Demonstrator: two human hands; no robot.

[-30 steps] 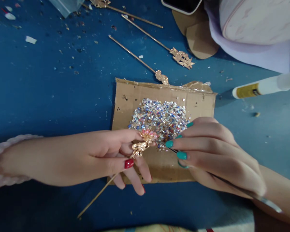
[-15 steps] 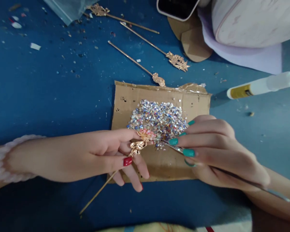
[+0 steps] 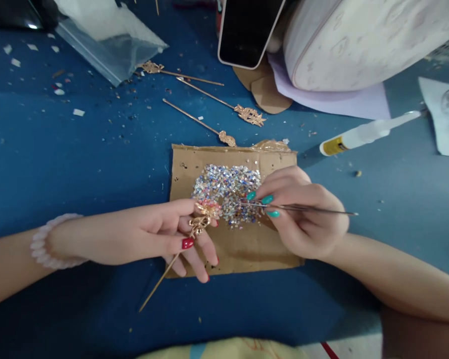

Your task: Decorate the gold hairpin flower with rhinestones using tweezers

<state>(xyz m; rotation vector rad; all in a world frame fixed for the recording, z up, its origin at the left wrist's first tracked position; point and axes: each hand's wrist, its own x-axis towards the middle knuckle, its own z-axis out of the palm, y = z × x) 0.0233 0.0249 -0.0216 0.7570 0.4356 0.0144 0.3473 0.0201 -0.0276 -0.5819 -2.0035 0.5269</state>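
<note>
My left hand [image 3: 145,232], red-nailed, pinches a gold hairpin [image 3: 199,224] near its ornamental head. Pink and yellowish bits cover the tip of that head, and the thin stem slants down to the lower left. Between the green-nailed fingers of my right hand [image 3: 303,212] is a pair of metal tweezers [image 3: 307,208], lying nearly level. Their tips reach over a heap of small shiny chips [image 3: 224,179], mostly white, silver and blue. Whether the tips grip a chip is too small to tell. Under both hands lies a piece of cardboard [image 3: 239,257].
Beyond the cardboard lie several gold hairpins [image 3: 249,114] and a plastic bag [image 3: 112,55]. A phone [image 3: 249,32] leans near a pale round case [image 3: 344,45]. To the right are a glue bottle [image 3: 351,141] and a printed paper sheet [image 3: 447,114]. Scraps dot the blue table [image 3: 97,149].
My right hand has turned, so the tweezers now lie flatter, with their tips over the chips. The view has shifted and shows more of the far table. My left hand keeps its hold.
</note>
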